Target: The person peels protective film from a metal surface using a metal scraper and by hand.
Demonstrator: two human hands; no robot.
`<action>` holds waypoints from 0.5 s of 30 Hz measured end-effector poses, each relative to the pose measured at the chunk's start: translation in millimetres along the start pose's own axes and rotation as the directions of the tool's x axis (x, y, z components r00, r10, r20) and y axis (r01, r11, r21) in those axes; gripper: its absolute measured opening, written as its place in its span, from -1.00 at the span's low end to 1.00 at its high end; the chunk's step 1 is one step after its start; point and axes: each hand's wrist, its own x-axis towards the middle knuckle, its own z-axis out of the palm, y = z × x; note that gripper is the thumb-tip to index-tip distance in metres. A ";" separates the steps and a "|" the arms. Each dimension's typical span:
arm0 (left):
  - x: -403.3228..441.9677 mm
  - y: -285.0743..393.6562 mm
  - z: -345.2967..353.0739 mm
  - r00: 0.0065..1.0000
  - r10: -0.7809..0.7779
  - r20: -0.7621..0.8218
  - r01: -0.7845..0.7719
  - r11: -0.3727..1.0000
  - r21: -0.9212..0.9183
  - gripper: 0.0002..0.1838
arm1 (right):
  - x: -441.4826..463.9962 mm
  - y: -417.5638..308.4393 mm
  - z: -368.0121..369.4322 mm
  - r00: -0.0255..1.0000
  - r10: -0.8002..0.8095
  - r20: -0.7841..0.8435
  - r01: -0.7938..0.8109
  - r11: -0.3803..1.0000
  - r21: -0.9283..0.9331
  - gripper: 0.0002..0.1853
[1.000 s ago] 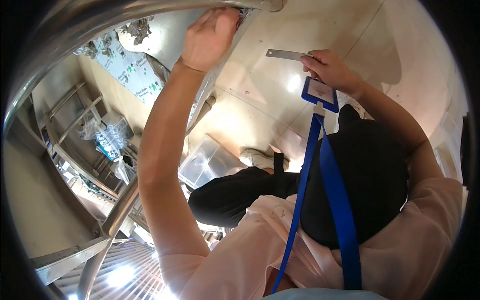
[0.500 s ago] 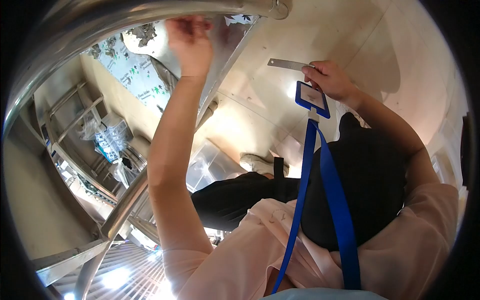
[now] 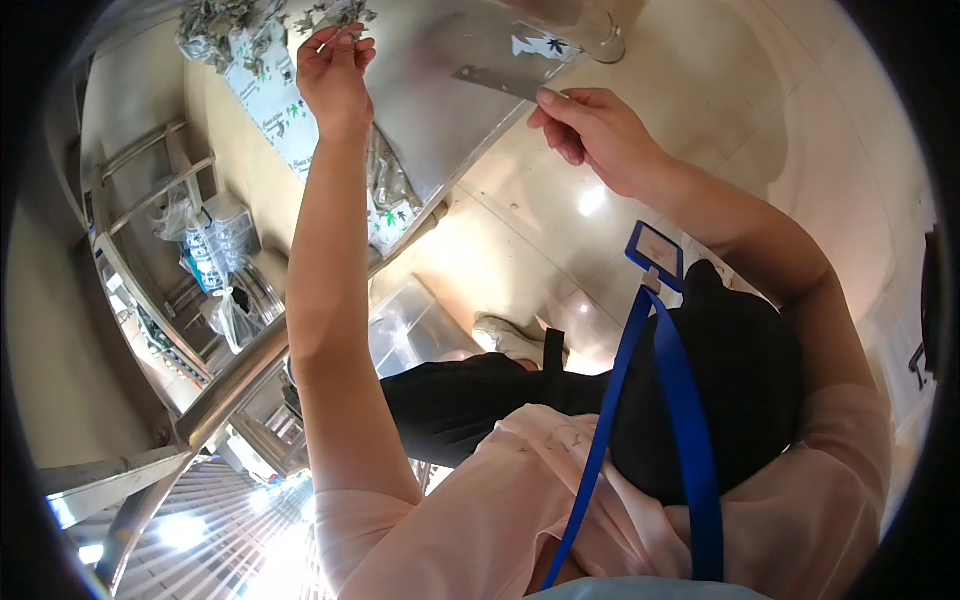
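Note:
My right hand (image 3: 605,135) grips one end of a short steel ruler (image 3: 495,83), a flat metal strip that had a hole at its far end. The strip reaches over a smooth metallic surface (image 3: 440,110). Higher and to the left, my left hand (image 3: 338,85) is closed, thumb and fingers pinched together. Whatever lies between those fingertips is too small to make out. Just beyond them are grey crumpled scraps (image 3: 340,14). Leaf-printed sheeting (image 3: 265,95) covers the left part of the surface, with a wrinkled, loosened piece (image 3: 390,175) below my left wrist.
A metal pipe leg (image 3: 600,40) stands at the top right. On the left is a metal rack (image 3: 150,150) with plastic bags and containers (image 3: 215,245). A clear plastic box (image 3: 410,325) sits below. My blue lanyard with its badge (image 3: 655,250) hangs in front.
My right hand has moved up and left, bringing the steel ruler over the metallic surface. My left hand has shifted slightly left. The view has tilted, showing more of the crumpled scraps.

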 end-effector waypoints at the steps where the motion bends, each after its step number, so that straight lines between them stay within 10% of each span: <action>1: 1.8 -1.4 -2.6 1.000 0.018 0.002 -0.018 1.000 0.011 -0.88 | 5.1 -0.4 4.7 0.999 0.003 -0.033 -0.002 1.000 0.028 -0.65; 5: 4.6 0.3 -11.5 0.998 -0.026 -0.053 0.038 0.973 0.227 -0.91 | 13.7 -2.7 12.3 0.994 0.014 -0.110 -0.005 0.997 0.081 -0.67; 9: 18.8 -13.6 -25.7 0.971 0.227 0.077 -0.237 0.868 0.437 -0.84 | 12.5 -2.0 24.2 0.972 0.035 -0.234 -0.013 0.995 0.096 -0.67; 12: 25.5 -7.1 -27.2 0.996 0.071 -0.051 -0.032 0.839 0.543 -0.82 | 10.6 -4.0 29.7 0.965 0.053 -0.256 -0.016 0.990 0.143 -0.67; 15: 36.7 -12.4 -31.0 0.999 0.040 0.032 -0.048 0.949 0.312 -0.82 | 10.7 -5.8 31.3 0.964 0.075 -0.256 -0.032 0.985 0.169 -0.67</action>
